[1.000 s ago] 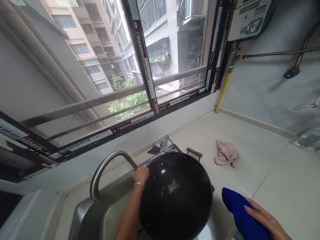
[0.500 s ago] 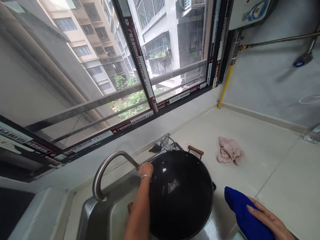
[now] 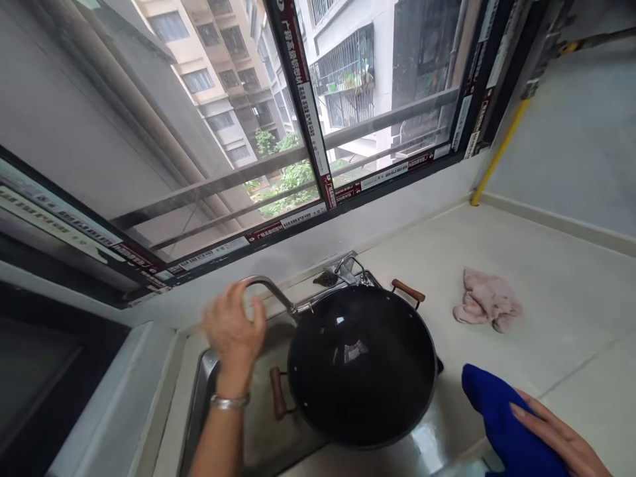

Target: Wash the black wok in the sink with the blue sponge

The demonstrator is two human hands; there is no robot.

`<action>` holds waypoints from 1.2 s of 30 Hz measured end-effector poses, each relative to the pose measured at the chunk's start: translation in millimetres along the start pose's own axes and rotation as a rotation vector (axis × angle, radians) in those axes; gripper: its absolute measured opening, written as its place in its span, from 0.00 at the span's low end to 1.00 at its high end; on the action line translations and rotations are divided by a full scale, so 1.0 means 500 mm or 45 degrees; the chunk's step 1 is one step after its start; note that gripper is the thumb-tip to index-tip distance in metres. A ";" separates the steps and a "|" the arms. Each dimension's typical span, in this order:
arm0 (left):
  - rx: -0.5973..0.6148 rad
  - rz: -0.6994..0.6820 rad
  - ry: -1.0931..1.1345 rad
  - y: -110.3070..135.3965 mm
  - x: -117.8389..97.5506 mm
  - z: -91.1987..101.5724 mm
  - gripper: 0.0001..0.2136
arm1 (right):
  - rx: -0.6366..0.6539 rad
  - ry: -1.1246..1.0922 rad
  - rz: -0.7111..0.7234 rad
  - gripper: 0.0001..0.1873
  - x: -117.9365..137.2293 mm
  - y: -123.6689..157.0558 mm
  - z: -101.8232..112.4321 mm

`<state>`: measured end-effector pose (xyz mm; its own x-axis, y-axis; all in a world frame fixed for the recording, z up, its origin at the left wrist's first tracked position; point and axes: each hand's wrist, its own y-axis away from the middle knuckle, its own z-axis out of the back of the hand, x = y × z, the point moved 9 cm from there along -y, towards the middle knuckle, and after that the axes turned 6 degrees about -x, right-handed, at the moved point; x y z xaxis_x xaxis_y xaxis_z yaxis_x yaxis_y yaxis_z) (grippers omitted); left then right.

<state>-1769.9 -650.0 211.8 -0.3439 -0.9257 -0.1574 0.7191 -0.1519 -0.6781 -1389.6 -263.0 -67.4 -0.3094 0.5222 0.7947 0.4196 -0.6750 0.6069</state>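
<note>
Black wok (image 3: 362, 364) sits between left hand (image 3: 232, 331) and right hand (image 3: 561, 440).

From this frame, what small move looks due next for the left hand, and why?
Probably close the left hand on the faucet spout and swing it over the wok: the hand hovers open at the spout, the wok sits in the sink, and the right hand rests on the blue cloth.

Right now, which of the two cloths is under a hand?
The blue cloth, under the right hand; the pink cloth lies alone farther back on the counter.
</note>
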 end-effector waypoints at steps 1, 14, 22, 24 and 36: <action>-0.125 0.061 -0.032 -0.006 0.046 0.035 0.32 | 0.023 -0.035 -0.079 0.36 0.000 -0.002 -0.007; 0.288 0.691 0.044 0.085 0.128 -0.039 0.16 | 0.278 -0.117 -0.249 0.45 0.015 -0.021 -0.047; 0.252 0.781 0.175 0.122 0.019 -0.052 0.10 | 0.487 -0.090 -0.360 0.49 0.022 -0.029 -0.089; 0.243 0.809 0.235 0.123 -0.007 -0.061 0.09 | 0.526 -0.102 -0.350 0.51 0.024 -0.022 -0.095; 0.251 0.867 0.918 0.104 -0.105 -0.149 0.07 | 0.303 -0.176 -0.129 0.39 0.005 0.076 -0.043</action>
<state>-1759.5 -583.3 131.4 -0.0596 -0.4164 -0.9072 0.9629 0.2158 -0.1623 -1393.0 -298.6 -42.5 -0.2477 0.6577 0.7113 0.5861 -0.4829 0.6506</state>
